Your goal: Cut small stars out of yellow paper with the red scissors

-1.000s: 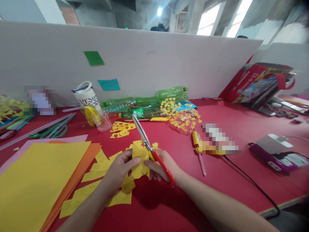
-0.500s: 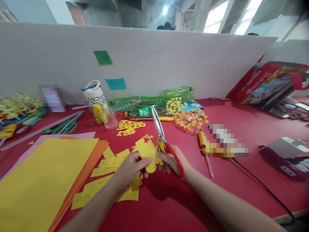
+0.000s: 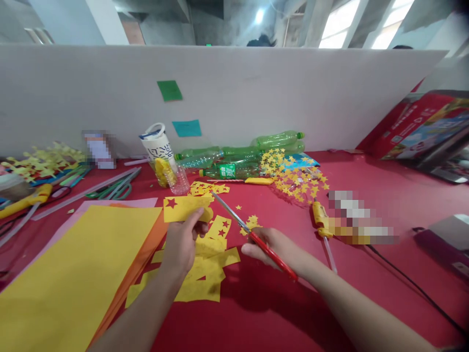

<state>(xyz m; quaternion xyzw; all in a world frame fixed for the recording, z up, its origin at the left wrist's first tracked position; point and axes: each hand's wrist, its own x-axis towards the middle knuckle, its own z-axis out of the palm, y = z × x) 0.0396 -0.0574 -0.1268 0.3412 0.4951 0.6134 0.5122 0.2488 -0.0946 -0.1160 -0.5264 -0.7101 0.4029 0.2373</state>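
Between the thumb and fingers of my left hand is a piece of yellow paper with a star-shaped hole near its left end. My right hand holds red-handled scissors, their blades pointing up and left, apart from the paper. Small yellow paper stars lie on the table just beyond my right hand. Below my hands are several yellow paper strips, and one nearby scrap has star holes in it.
Sheets of yellow paper are stacked at left over orange and pink ones. Green plastic bottles lie along the white partition, beside a large heap of stars. A yellow glue gun with its cord lies at right.
My left hand has moved left and up with the yellow paper. The scissors have tilted further left, and small stars now show on the table near my right hand. The view has shifted slightly.
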